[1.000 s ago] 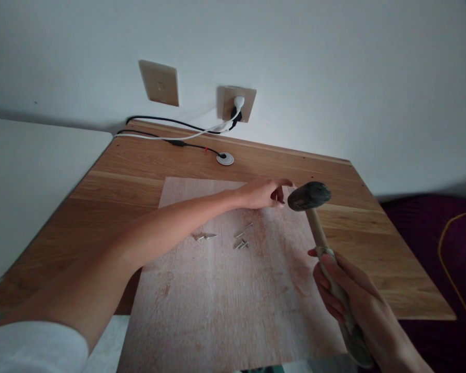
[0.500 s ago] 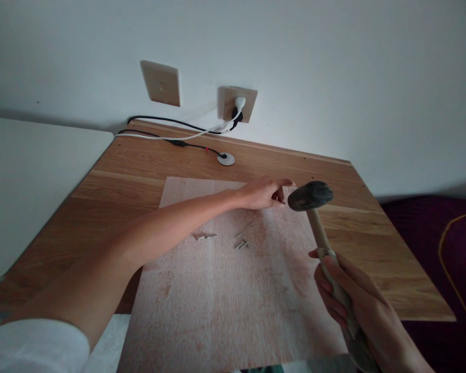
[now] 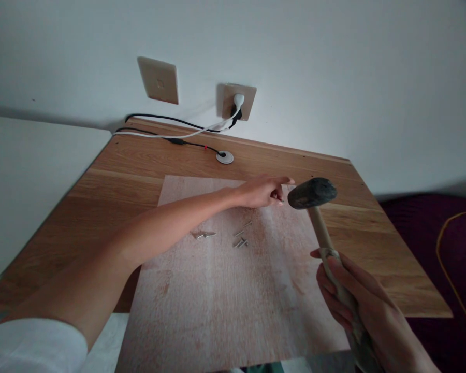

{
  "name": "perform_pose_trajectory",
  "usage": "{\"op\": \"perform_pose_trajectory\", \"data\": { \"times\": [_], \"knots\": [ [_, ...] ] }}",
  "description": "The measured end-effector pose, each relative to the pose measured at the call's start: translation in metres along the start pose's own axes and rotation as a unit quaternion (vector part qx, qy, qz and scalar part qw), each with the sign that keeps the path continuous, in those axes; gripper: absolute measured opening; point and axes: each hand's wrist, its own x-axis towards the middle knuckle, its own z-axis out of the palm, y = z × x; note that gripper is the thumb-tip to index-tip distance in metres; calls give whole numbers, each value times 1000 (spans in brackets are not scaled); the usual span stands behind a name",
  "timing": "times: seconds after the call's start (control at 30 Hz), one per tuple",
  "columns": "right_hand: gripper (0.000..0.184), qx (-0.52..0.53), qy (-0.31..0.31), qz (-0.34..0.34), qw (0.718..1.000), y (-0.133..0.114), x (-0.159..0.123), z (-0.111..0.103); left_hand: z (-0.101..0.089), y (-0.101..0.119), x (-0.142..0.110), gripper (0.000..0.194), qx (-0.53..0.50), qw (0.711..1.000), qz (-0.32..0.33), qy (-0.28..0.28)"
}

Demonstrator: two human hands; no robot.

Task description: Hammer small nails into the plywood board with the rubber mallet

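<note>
My right hand (image 3: 353, 300) grips the wooden handle of a hammer (image 3: 318, 217), whose dark head hovers over the far right part of a pale plywood board (image 3: 225, 295). My left hand (image 3: 262, 191) reaches across the board with its fingers pinched together just left of the hammer head; what they pinch is too small to make out. Several loose nails (image 3: 241, 241) lie on the board below my left hand, and a few more nails (image 3: 205, 235) lie to their left.
The board lies on a wooden desk (image 3: 120, 181) against a white wall. Black and white cables (image 3: 171, 135) run along the desk's back edge to a wall socket (image 3: 235, 102). A white surface (image 3: 27, 171) adjoins on the left, dark purple fabric (image 3: 431, 233) on the right.
The hammer head has risen slightly and shifted a little right. My left hand stays pinched in the same spot.
</note>
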Motion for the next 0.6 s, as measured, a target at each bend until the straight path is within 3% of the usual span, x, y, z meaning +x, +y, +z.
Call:
{"op": "perform_pose_trajectory", "data": {
  "times": [0.2,0.6],
  "knots": [
    [55,3,-1,9,1000,-1,-4,8,-1,3,-1,50,13,1000,4,5],
    [53,24,-2,3,1000,-5,-5,6,0,0,1,57,10,1000,-9,-4]
  ]
}}
